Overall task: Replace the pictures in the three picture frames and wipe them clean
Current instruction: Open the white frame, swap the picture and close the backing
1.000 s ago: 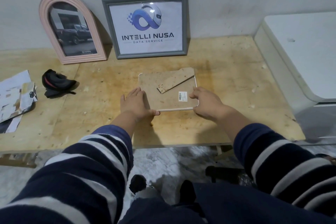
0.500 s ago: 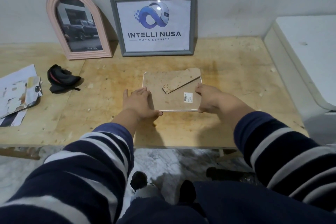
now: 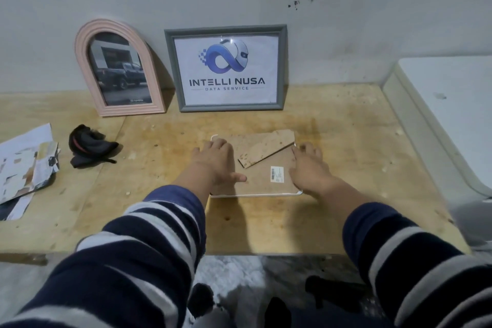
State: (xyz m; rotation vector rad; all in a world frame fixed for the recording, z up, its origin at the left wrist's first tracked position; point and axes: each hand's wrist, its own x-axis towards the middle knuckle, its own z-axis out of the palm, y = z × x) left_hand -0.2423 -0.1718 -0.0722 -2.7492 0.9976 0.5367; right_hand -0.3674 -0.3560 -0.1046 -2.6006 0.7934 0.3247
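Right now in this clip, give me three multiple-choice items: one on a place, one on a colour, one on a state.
1. Where does the black cloth lie?
A. left of the face-down frame
B. on it
C. against the wall

2. What colour is the arched frame?
A. grey
B. pink
C. white

3. How does the grey frame stand?
A. face down
B. flat, face up
C. upright against the wall

Key: 1 A, it sits on the table left of both hands. 2 B, its border is pink. 3 C, its logo print faces out.
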